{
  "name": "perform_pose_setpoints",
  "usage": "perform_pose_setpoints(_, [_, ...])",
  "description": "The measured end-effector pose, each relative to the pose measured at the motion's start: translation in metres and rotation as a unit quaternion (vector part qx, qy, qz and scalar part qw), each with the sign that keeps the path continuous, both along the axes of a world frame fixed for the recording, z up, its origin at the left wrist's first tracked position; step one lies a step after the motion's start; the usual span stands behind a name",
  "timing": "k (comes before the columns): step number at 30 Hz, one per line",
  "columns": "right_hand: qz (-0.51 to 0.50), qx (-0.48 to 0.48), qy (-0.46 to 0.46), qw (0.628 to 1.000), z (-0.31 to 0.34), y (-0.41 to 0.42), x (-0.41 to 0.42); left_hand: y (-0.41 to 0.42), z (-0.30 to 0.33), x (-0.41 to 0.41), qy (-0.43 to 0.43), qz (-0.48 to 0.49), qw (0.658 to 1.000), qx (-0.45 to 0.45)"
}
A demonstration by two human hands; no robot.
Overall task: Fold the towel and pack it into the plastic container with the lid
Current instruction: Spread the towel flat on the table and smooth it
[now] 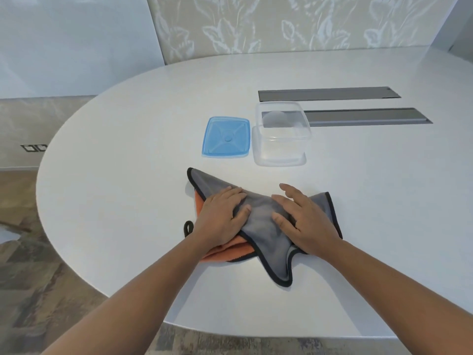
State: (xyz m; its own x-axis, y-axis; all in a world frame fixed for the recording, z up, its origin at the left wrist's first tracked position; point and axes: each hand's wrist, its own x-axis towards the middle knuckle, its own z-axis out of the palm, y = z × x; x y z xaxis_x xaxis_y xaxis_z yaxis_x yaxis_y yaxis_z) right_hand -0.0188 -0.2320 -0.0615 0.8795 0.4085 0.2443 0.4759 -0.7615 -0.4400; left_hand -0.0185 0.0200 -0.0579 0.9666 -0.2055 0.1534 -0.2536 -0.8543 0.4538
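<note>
I stand at a rounded white desk [115,175] with two grey recessed strips [330,94] set in its top. Beyond it runs a pale leaf-patterned wall [281,24]; below me, mottled stone-look floor [30,265].

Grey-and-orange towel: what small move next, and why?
Probably smooth it flat first. The grey-and-orange microfibre towel lies crumpled and uneven under the left hand and right hand, too bunched for a neat fold into the clear plastic container.
</note>
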Motion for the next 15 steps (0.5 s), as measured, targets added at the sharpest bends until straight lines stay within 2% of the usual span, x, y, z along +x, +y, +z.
perform_pose_setpoints(7, [0.015, 0.093, -0.041, 0.995, 0.001, -0.001, -0.007, 0.003, 0.005, -0.003, 0.001, -0.013, 0.998, -0.065])
perform_pose_setpoints(12, [0.01, 0.147, 0.026, 0.989, 0.005, -0.005, -0.009, 0.009, 0.01, -0.004, 0.058, -0.033, 0.989, -0.133])
perform_pose_setpoints(15, [0.045, 0.153, 0.119, 0.98, 0.018, -0.01, -0.009, 0.01, 0.008, -0.008, 0.031, -0.029, 0.986, -0.159])
